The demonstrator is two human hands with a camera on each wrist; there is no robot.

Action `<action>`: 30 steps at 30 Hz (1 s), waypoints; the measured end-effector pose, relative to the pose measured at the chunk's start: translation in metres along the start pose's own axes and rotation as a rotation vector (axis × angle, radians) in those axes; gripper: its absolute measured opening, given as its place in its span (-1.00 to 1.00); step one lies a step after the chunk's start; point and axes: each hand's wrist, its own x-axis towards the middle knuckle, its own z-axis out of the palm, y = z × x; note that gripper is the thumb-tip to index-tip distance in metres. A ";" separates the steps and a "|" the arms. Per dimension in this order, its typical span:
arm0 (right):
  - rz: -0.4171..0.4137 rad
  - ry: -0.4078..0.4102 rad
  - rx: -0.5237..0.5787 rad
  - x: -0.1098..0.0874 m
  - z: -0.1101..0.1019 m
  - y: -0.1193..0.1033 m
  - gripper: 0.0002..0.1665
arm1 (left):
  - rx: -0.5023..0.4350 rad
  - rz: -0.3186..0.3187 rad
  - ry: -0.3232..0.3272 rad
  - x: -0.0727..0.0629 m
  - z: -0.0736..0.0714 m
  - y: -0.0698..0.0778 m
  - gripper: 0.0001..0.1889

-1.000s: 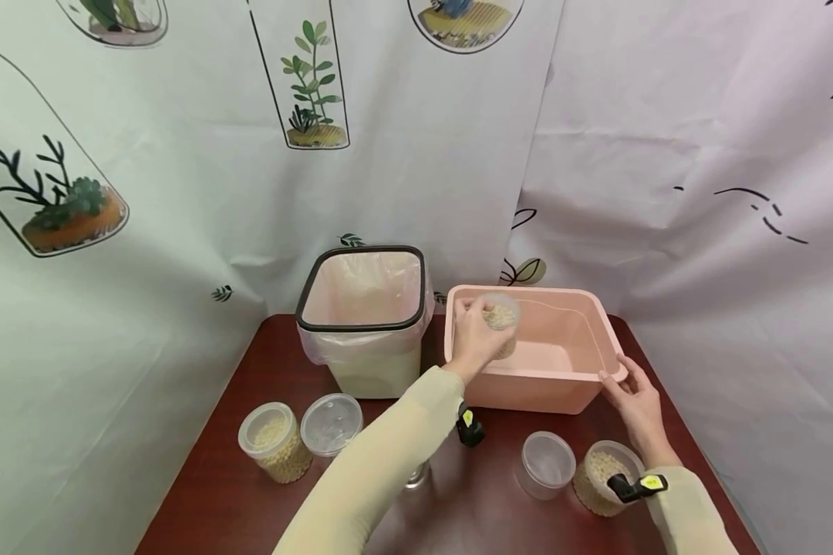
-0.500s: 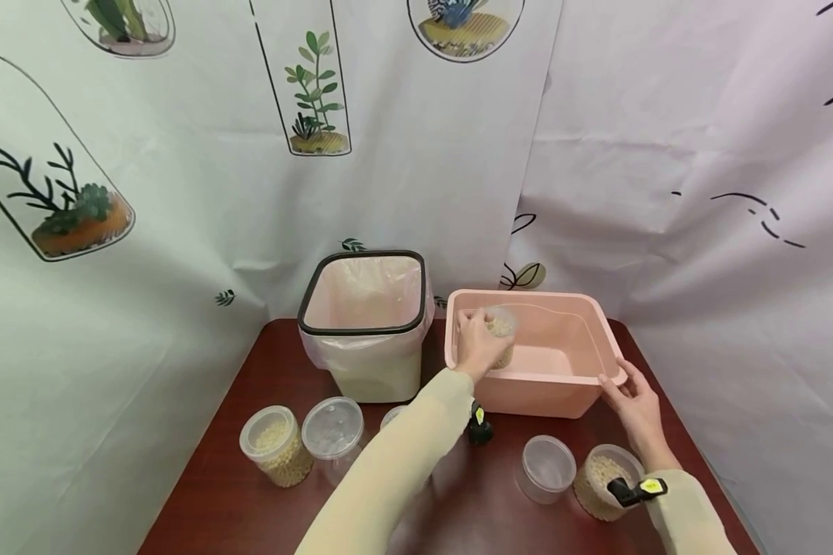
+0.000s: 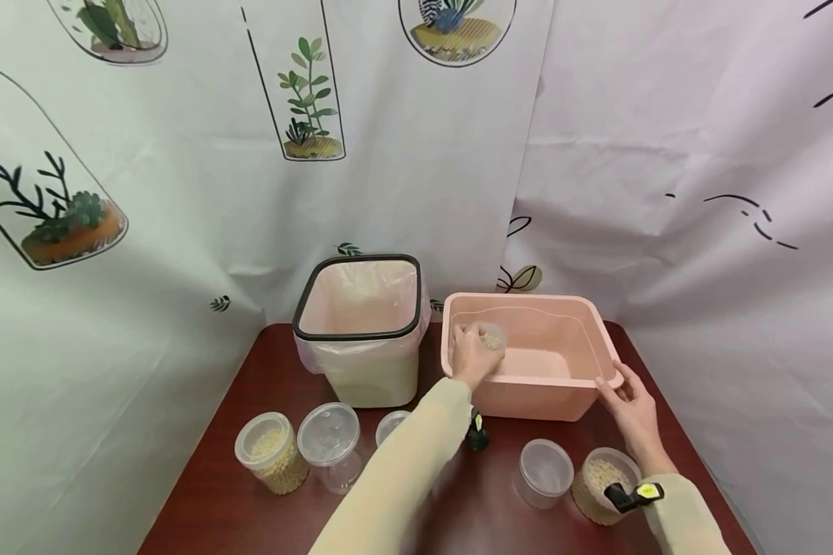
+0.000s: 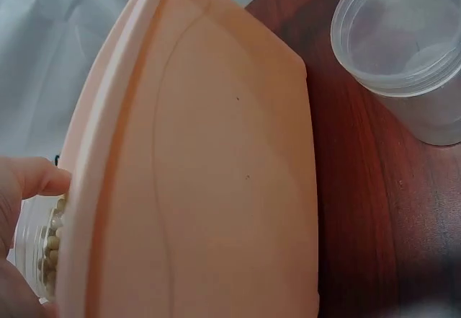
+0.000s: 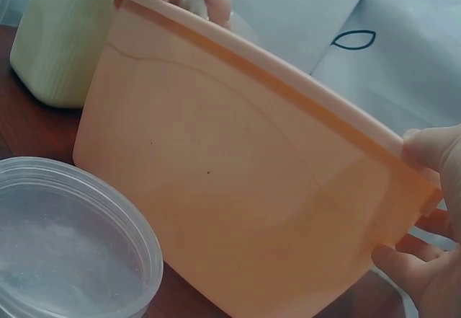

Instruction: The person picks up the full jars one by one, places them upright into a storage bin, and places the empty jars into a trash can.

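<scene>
My left hand (image 3: 473, 356) grips a clear plastic jar (image 3: 494, 336) of pale, bean-like pieces, held inside the left end of a pink plastic tub (image 3: 537, 401). In the left wrist view, the thumb and fingers wrap the jar (image 4: 32, 242) just behind the tub's rim, which hides its far part. At the tub's front right corner, my right hand (image 3: 632, 412) holds the rim. The right wrist view shows the right thumb (image 5: 425, 145) on top of the rim and the other fingers below it, against the outside wall.
Left of the tub stands a lined bin (image 3: 375, 378) with a black rim. A filled jar (image 3: 278, 459), a clear jar (image 3: 329, 443) and a smaller clear one (image 3: 391, 422) stand front left. Front right are a clear container (image 3: 544, 472) and another filled jar (image 3: 600, 482).
My left hand has lowered the jar deeper into the tub's left end. My right hand stays on the tub's corner. The small clear jar by the left sleeve has come into view.
</scene>
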 end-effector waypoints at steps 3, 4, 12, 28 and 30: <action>-0.011 0.007 0.005 0.000 0.000 0.002 -0.19 | 0.006 0.001 -0.005 0.000 0.002 -0.004 -0.54; -0.021 0.008 0.015 0.000 0.000 0.003 -0.20 | 0.005 0.000 -0.008 0.001 0.003 -0.005 -0.55; -0.064 0.007 0.051 0.001 0.000 0.000 -0.22 | 0.045 -0.021 -0.078 0.007 0.002 -0.004 -0.63; -0.087 0.014 0.007 0.001 0.000 0.010 -0.21 | 0.266 0.003 -0.148 0.007 0.009 -0.010 -0.80; -0.058 0.027 0.003 0.000 0.000 0.006 -0.21 | 0.288 0.021 -0.148 0.009 0.009 -0.009 -0.87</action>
